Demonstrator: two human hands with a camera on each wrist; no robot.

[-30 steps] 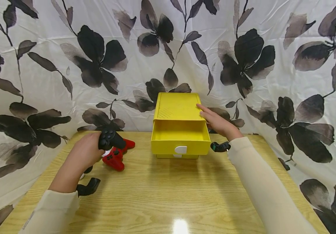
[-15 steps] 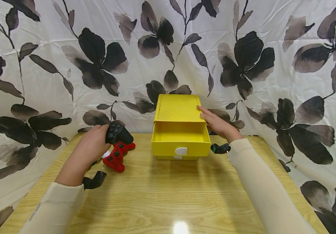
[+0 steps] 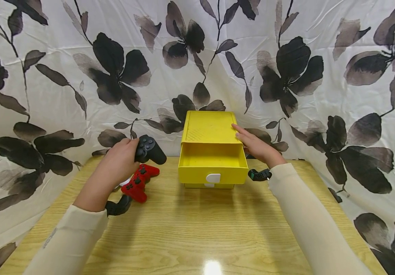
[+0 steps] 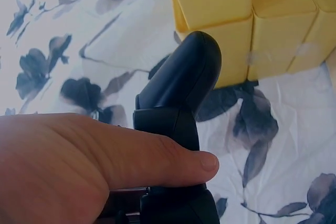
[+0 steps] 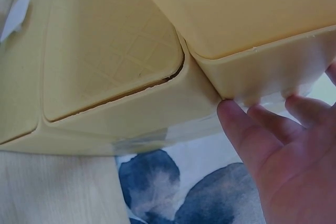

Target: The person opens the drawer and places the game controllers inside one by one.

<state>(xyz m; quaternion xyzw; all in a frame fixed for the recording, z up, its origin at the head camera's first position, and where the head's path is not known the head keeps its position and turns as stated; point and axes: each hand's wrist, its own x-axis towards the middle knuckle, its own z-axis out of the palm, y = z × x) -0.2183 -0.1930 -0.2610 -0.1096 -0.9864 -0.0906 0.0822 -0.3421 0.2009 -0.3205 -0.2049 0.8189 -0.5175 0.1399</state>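
Observation:
My left hand grips a black game controller, raised above a red game controller on the table's left. In the left wrist view the thumb lies across the black controller, whose one handle points toward the yellow unit. A yellow drawer unit stands at the back of the table, its top drawer pulled out and bare inside. My right hand rests along the unit's right side with fingers extended. Its fingertips touch the yellow side wall in the right wrist view.
Part of a white object shows beside the red controller, mostly hidden by the left arm. A floral cloth hangs right behind the wooden table. White tabs mark the drawer fronts.
My left hand has carried the black controller to the right and slightly upward, nearer the drawer unit. The right hand has stayed on the unit's side.

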